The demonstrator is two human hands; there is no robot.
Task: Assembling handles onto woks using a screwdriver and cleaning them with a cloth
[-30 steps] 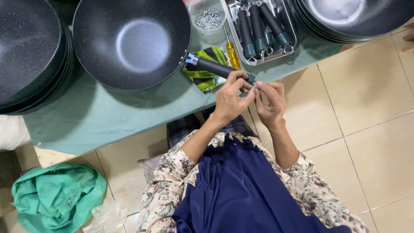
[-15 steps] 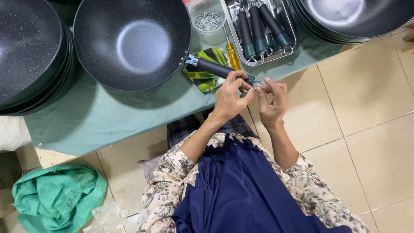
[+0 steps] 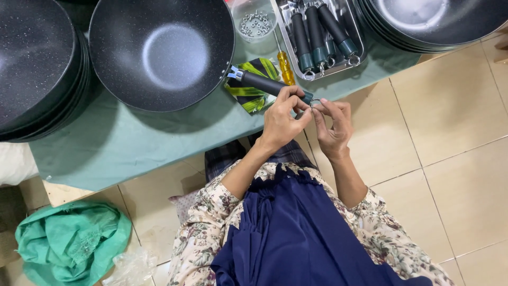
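A black speckled wok (image 3: 161, 53) rests on the green-covered table (image 3: 132, 143), its dark handle (image 3: 262, 83) pointing at me. My left hand (image 3: 280, 122) grips the near end of that handle with thumb and fingers. My right hand (image 3: 333, 127) pinches a small metal ring (image 3: 315, 100) at the handle's tip, the two hands almost touching. Under the handle lies a green and black striped wrapper (image 3: 253, 95).
A yellow-handled screwdriver (image 3: 286, 69) lies beside a metal tray (image 3: 355, 37) of several dark handles. A clear tub of small screws (image 3: 254, 21) stands behind it. Stacked black pans sit at the left (image 3: 37, 63) and right (image 3: 434, 21). A green cloth (image 3: 71, 243) lies on the tiled floor.
My fingers have shifted slightly at the end of the handle; the right hand's fingertips sit closer on the ring. The wok and the rest have not moved.
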